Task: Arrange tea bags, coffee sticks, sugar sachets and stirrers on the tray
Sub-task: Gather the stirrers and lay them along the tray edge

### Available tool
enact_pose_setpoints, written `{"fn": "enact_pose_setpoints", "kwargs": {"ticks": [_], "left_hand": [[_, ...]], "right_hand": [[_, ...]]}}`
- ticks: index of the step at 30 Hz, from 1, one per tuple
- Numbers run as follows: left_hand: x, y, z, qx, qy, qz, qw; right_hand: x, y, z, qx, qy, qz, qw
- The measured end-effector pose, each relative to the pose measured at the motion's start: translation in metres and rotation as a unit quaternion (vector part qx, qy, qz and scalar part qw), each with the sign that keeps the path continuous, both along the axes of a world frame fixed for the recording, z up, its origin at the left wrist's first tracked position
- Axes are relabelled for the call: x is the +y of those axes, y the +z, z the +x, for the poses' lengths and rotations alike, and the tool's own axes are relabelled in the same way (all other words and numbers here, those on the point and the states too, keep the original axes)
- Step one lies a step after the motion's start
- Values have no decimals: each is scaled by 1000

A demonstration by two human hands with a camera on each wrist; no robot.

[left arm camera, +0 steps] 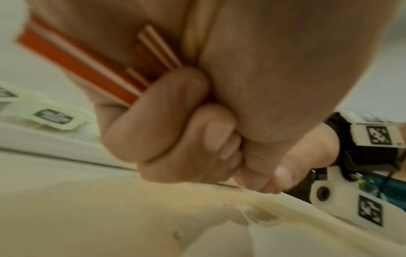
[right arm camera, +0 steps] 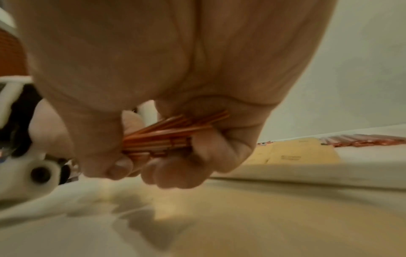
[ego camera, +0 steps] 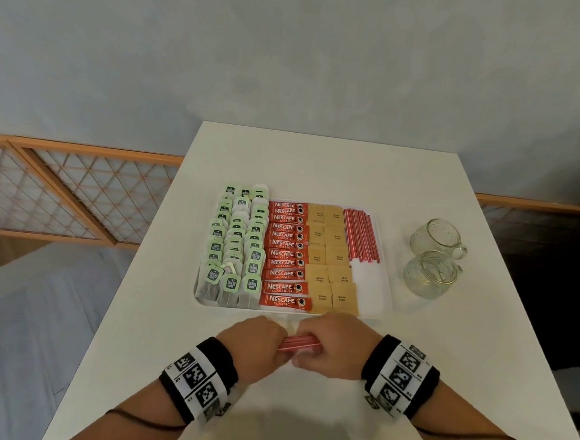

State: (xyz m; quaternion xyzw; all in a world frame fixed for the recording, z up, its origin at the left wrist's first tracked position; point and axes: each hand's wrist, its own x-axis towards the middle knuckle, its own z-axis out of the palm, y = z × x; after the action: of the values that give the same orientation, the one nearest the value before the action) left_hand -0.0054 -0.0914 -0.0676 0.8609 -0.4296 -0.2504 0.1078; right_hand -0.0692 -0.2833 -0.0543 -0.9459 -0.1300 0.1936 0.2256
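Observation:
A white tray (ego camera: 384,297) on the table holds green-tagged tea bags (ego camera: 233,246) at the left, red coffee sticks (ego camera: 284,253), brown sugar sachets (ego camera: 329,257) and a row of red stirrers (ego camera: 361,235) at the back right. Just in front of the tray, my left hand (ego camera: 256,344) and right hand (ego camera: 332,351) meet and both grip one bundle of red stirrers (ego camera: 299,343). In the left wrist view the stirrer bundle (left arm camera: 87,69) sticks out of curled fingers. In the right wrist view the stirrer bundle (right arm camera: 167,135) lies inside my curled right fingers.
Two clear glass mugs (ego camera: 432,257) stand on the white table (ego camera: 320,163) to the right of the tray. The tray's front right part (ego camera: 368,287) is bare. A wooden lattice rail (ego camera: 60,190) runs behind the table on the left.

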Motion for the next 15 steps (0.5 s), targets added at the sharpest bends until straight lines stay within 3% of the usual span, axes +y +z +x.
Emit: {"fn": "enact_pose_setpoints", "kwargs": {"ticks": [8,15], "left_hand": [[1,-2,10,66,40,-115,990],[-11,3,10,52,55,-163,984]], "right_hand": [[-11,10,14,-8,-218,157,963],[2,-10,15,-42,-177,141,973]]}}
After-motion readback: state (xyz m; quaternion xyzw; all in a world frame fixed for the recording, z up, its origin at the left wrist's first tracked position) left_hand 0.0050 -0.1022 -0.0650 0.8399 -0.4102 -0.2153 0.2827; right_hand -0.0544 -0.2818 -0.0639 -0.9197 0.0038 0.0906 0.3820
